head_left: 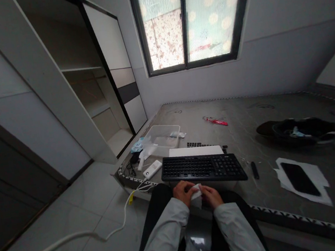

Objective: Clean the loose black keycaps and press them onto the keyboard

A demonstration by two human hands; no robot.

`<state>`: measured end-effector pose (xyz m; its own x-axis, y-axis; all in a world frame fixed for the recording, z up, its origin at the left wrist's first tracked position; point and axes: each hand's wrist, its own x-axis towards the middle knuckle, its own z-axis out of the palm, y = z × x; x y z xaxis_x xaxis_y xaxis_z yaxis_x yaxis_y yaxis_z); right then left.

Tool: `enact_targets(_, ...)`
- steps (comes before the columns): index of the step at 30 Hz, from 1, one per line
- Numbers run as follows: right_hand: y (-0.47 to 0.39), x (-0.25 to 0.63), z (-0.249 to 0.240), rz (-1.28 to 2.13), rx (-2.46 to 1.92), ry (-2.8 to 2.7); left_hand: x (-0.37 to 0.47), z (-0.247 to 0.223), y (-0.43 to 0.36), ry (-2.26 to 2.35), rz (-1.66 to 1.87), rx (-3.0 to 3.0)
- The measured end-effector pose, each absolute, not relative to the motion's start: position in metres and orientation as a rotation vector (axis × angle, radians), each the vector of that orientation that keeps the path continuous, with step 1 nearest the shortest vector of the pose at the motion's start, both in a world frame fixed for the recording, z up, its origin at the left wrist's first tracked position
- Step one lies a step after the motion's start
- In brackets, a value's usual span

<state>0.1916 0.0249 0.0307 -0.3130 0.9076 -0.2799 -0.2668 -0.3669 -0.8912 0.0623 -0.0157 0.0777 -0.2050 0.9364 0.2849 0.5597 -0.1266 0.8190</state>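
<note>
Between my two hands, just below the keyboard's front edge, is a small white tissue (pixel 196 196). My left hand (pixel 183 192) is closed on its left side, and my right hand (pixel 211 196) pinches it from the right. A black keyboard (pixel 203 168) lies right in front of my hands, resting near the edge of the mattress. Behind it sits a flat white panel (pixel 195 151), with several loose black keycaps (pixel 194 144) at its far side. The fingertips are partly hidden by the tissue.
On the left stand a clear plastic bin (pixel 165 136) and a white power strip (pixel 153 169) with a cable (pixel 125 210) running to the floor. To the right lie a black stick-like object (pixel 255 170), a phone (pixel 300 178) on paper and a dark cap (pixel 299 132). A red tool (pixel 217 122) lies farther back.
</note>
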Motion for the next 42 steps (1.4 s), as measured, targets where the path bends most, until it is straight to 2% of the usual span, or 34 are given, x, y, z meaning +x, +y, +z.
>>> enact_targets(12, 0.014, 0.195, 0.042, 1.987, -0.898, -0.795, 0.069, 0.09, -0.024, 1.607, 1.28, 1.585)
enact_targets(25, 0.022, 0.201, 0.042, 1.769, -1.056, -1.018, 0.071, 0.091, -0.026, 1.573, 1.14, 1.658)
enact_targets(30, 0.024, 0.201, 0.044, 1.863, -1.048, -0.955, 0.072, 0.099, -0.026, 1.647, 1.199, 1.586)
enact_targets(42, 0.017, 0.194, 0.036, 1.873, -0.871, -0.801, 0.067, 0.074, -0.016, 1.613, 1.26, 1.457)
